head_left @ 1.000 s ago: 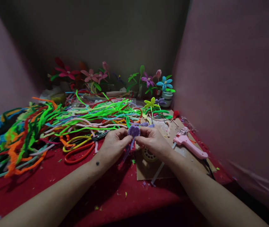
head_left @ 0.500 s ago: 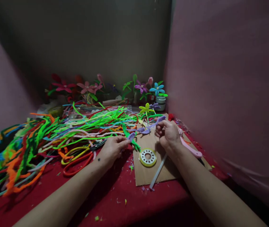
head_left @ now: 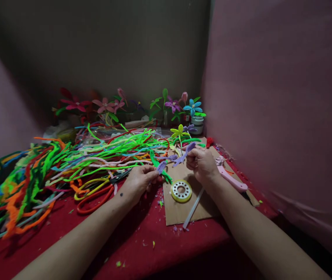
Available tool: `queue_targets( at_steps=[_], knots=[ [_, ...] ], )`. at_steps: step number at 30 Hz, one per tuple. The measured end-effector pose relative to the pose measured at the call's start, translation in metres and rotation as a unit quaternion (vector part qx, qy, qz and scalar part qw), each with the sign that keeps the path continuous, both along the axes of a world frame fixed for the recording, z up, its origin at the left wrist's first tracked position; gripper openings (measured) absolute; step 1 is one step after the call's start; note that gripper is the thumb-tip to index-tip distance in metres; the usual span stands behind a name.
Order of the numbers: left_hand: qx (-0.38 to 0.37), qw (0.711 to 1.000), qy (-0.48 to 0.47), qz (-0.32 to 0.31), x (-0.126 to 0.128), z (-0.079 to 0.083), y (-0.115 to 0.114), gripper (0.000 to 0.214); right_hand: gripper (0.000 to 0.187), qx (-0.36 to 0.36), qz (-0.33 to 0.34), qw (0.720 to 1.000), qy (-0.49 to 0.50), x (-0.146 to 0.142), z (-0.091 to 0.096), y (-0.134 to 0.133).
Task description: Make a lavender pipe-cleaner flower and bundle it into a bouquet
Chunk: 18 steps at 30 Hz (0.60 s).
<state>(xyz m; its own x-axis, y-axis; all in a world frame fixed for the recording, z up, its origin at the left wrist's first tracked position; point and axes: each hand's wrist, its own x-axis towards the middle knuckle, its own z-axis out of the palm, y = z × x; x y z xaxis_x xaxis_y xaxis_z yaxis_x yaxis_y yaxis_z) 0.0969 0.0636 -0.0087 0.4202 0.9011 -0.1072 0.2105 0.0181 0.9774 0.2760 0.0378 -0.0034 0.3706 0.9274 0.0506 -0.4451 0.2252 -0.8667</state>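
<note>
My left hand (head_left: 142, 181) pinches a purple fuzzy pipe-cleaner petal (head_left: 161, 167) between thumb and fingers, left of the cardboard. My right hand (head_left: 202, 165) is closed on a purple pipe-cleaner petal piece (head_left: 185, 154), held above the cardboard sheet (head_left: 173, 216). The two held pieces are apart. Beside the left fingertips a green pipe-cleaner leaf (head_left: 155, 161) lies at the cardboard's edge. Below the hands sits a roll of yellow tape (head_left: 181, 198), with a translucent stick (head_left: 193, 210) to its right, partly under my right arm. The inner fingers of both hands are hidden.
A heap of coloured pipe cleaners (head_left: 107, 151) spreads over the red cloth (head_left: 142, 252). Scissors (head_left: 119, 177) lie left of my left hand. A pink-handled tool (head_left: 236, 182) rests beyond my right wrist. Pipe-cleaner flowers (head_left: 192, 107) and a white-lidded jar (head_left: 197, 124) stand behind.
The purple piece in my right hand has tilted more upright and come slightly left. My left hand keeps its pinch on the petal. The whole view has shifted a little.
</note>
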Motion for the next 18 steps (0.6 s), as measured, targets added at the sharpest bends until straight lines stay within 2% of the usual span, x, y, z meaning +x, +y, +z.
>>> queue_targets(
  at_steps=[5,7,11,15,16,18],
  knots=[
    [-0.021,1.0,-0.007,0.003,-0.001,-0.005,0.003,0.019,0.022,-0.027,0.016,0.997,-0.064,-0.004,0.002,-0.002],
    [-0.029,0.999,-0.021,0.007,-0.002,-0.007,0.005,0.023,0.018,-0.058,0.02,0.988,-0.141,-0.005,0.001,-0.003],
    [-0.023,0.999,-0.038,0.019,-0.005,-0.007,0.006,0.023,0.01,-0.121,0.014,0.938,-0.324,-0.006,-0.01,0.001],
    [-0.016,0.999,-0.041,0.023,-0.008,-0.006,0.006,0.018,0.021,-0.143,-0.03,0.907,-0.396,-0.006,-0.017,0.007],
    [-0.016,0.999,-0.042,0.024,-0.008,-0.005,0.006,0.017,0.024,-0.144,-0.047,0.892,-0.426,-0.005,-0.015,0.006],
    [-0.019,0.998,-0.047,0.026,-0.009,-0.005,0.006,0.017,0.027,-0.134,-0.097,0.846,-0.507,-0.003,-0.008,-0.001]
  ],
)
